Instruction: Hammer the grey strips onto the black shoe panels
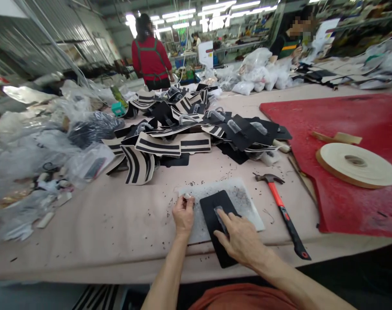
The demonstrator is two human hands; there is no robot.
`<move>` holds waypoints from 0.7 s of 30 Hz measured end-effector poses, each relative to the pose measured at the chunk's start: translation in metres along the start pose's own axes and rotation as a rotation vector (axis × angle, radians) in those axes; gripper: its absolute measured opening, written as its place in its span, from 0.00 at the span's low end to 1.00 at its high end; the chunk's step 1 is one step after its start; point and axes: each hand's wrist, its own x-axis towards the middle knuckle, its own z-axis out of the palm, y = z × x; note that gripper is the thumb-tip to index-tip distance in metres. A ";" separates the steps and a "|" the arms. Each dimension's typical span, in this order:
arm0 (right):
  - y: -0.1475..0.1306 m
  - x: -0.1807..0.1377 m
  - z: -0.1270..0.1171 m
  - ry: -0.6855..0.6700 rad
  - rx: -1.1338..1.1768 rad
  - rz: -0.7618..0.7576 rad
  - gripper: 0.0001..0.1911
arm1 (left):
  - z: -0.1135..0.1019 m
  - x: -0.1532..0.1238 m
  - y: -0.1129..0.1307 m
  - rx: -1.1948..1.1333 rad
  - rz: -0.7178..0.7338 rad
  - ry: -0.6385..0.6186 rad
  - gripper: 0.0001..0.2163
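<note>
right hand (240, 237) is spread kinda wide on the black panel (210, 213), left hand (183, 217) pinching some small whitish bit (186, 196), hammer (282, 212) lying nearby on the worktop (118, 232).

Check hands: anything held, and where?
Left hand pinches a small whitish piece, which part unclear. Right hand touches the wrapped strip on the black panel; grip unclear.

left: you have room over the tabletop (102, 224) (the widest gap) up to the bags (47, 150) | right: hammer (283, 213) lies between your right hand (241, 234) and red sheet (344, 116) | ahead: panel heap (196, 142) blocks you
</note>
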 end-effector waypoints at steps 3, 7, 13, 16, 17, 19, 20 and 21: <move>-0.004 0.003 0.025 0.013 -0.010 0.049 0.22 | 0.001 0.002 0.002 -0.039 -0.037 0.009 0.12; 0.000 0.037 0.026 0.104 0.039 0.150 0.23 | 0.006 0.009 0.014 -0.145 -0.064 0.003 0.12; 0.000 0.057 0.020 -0.105 0.070 0.233 0.19 | 0.031 0.017 0.031 -0.213 -0.031 -0.149 0.11; 0.003 0.053 0.019 -0.163 0.121 0.254 0.19 | 0.046 0.019 0.029 -0.236 -0.066 -0.217 0.10; 0.004 0.052 0.019 -0.168 0.129 0.252 0.19 | 0.050 0.020 0.027 -0.249 -0.079 -0.233 0.09; 0.006 0.051 0.018 -0.163 0.140 0.237 0.20 | 0.056 0.021 0.024 -0.258 -0.095 -0.272 0.10; 0.007 0.050 0.019 -0.158 0.147 0.231 0.21 | 0.058 0.021 0.022 -0.250 -0.097 -0.288 0.10; 0.007 0.050 0.019 -0.151 0.154 0.228 0.21 | 0.059 0.021 0.019 -0.236 -0.096 -0.300 0.10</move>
